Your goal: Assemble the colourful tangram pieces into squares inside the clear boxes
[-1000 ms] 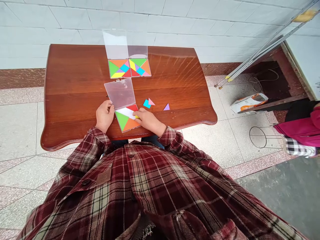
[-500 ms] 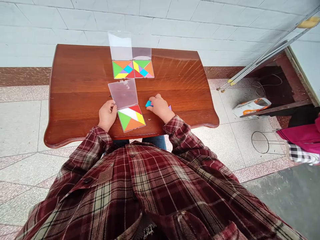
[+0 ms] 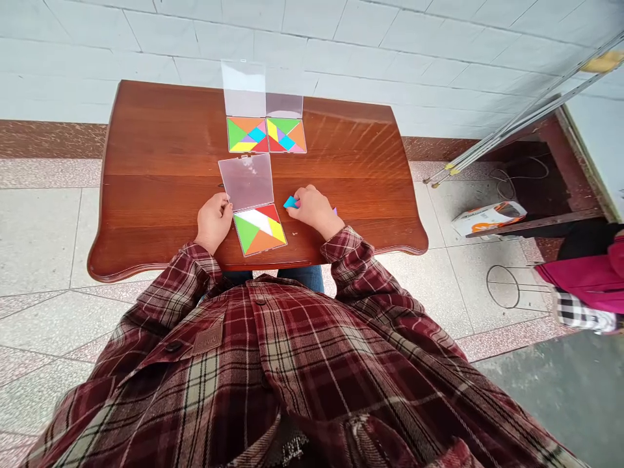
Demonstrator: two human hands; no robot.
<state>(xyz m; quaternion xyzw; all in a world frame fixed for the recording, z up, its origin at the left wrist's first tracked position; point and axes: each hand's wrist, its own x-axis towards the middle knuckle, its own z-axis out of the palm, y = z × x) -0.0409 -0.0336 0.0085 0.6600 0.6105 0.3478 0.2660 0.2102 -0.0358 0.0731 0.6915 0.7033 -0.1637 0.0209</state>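
A: What's changed since the earlier frames?

B: The right hand (image 3: 314,211) is no longer on the open plastic tangram case (image 3: 272,249). It now sits to the right of it, over a loose cyan tangram piece (image 3: 291,202). The yellow tangram piece (image 3: 275,230) lies in the case, with no fingers on it.

A: How's that hand set?

B: Half closed, fingers curled down, their tips at the cyan tangram piece. I can't tell whether it has hold of it.

A: And the left hand (image 3: 213,223)?

B: Curled against the lower left edge of the clear lid (image 3: 246,182), just beside the case. I can't tell if it's gripping.

A: Count the pieces for me.

B: The near case shows four: the yellow tangram piece, a green triangle (image 3: 245,234), an orange triangle (image 3: 260,242) and a red one (image 3: 267,212), around a white patch (image 3: 256,220). Loose, there's the cyan tangram piece and a purple sliver (image 3: 335,211) just past the right hand.

A: What else is on the table?

B: Two more cases (image 3: 266,135), both filled squares, side by side near the far edge, each with its lid open. That makes three cases and three lids on the wooden table (image 3: 160,143)
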